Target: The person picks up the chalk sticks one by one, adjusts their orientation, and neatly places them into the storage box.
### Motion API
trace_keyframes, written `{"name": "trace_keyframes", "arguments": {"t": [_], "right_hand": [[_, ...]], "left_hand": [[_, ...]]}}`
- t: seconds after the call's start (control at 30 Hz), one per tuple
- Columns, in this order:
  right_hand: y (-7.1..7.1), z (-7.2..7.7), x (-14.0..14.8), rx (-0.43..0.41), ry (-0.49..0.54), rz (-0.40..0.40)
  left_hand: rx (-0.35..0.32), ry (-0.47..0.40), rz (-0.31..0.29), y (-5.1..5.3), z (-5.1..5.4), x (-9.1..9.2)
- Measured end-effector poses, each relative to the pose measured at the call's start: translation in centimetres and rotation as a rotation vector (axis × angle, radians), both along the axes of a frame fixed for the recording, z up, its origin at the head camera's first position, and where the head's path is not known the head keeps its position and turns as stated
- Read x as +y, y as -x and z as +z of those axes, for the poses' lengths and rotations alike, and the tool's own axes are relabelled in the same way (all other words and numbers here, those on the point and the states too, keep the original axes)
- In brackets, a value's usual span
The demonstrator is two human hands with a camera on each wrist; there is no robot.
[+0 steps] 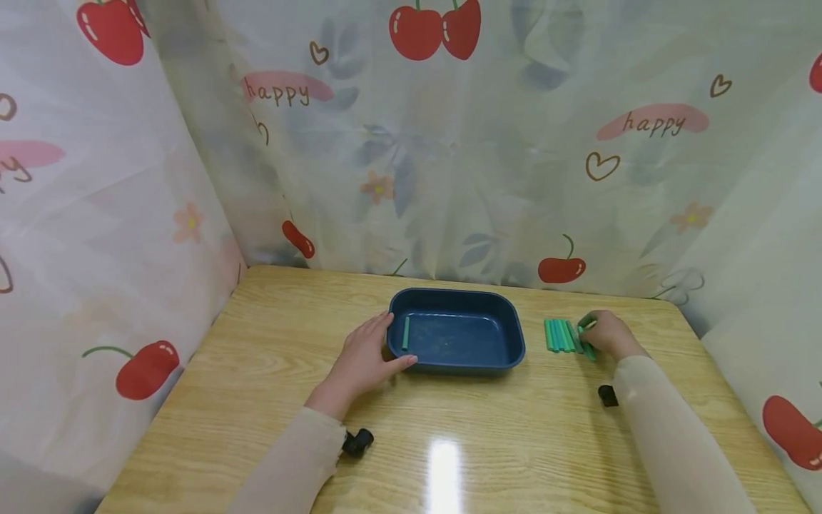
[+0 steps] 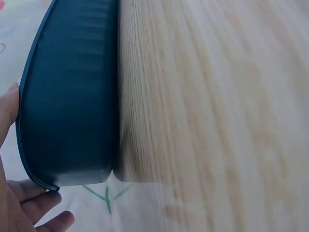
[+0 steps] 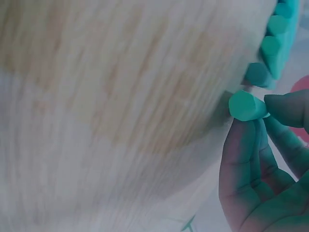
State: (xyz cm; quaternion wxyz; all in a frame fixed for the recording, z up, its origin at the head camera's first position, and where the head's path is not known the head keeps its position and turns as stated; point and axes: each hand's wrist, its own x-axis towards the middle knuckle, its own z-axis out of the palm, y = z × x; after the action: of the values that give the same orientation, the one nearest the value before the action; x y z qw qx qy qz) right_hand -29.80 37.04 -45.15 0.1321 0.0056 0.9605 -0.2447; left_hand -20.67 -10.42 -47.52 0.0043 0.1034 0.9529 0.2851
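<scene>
Cherry-print fabric (image 1: 449, 221) is hung behind a wood-grain table (image 1: 270, 400) where a dark-blue oblong tub (image 1: 459, 370) is touched by the left hand (image 1: 364, 360), thumb splayed, and a skinny green stick (image 3: 244, 106) gets pinched by the right hand (image 1: 611, 334) beside some green sticks (image 1: 557, 335).

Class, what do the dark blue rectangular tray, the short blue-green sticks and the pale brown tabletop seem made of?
Dark blue rectangular tray: probably moulded plastic, faintly glossy; thin rim, rounded corners.
Short blue-green sticks: possibly chalk, matte; flat, unshiny ends.
Pale brown tabletop: wood or wood-look laminate, glossy; visible grain, bright reflection.
</scene>
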Motion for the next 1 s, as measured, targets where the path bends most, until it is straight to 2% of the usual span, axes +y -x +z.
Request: {"name": "trace_keyframes", "arguments": {"t": [0.27,0.6,0.83,1.0], "right_hand": [[-0.8,0.7,-0.2,0.033,0.053,0.000],[-2.1,2.8,-1.6,0.005,0.277,-0.033],[-2.8,3.9,-2.8,0.019,0.304,-0.023],[-3.4,4.9,-3.7,0.060,0.332,-0.013]], "left_hand": [[-0.014,0.004,0.003,-0.1,0.1,0.0],[-0.005,0.002,0.007,-0.2,0.1,-0.1],[0.000,0.000,0.001,-0.2,0.2,0.0],[-0.003,0.001,-0.001,-0.2,0.4,0.1]]}}
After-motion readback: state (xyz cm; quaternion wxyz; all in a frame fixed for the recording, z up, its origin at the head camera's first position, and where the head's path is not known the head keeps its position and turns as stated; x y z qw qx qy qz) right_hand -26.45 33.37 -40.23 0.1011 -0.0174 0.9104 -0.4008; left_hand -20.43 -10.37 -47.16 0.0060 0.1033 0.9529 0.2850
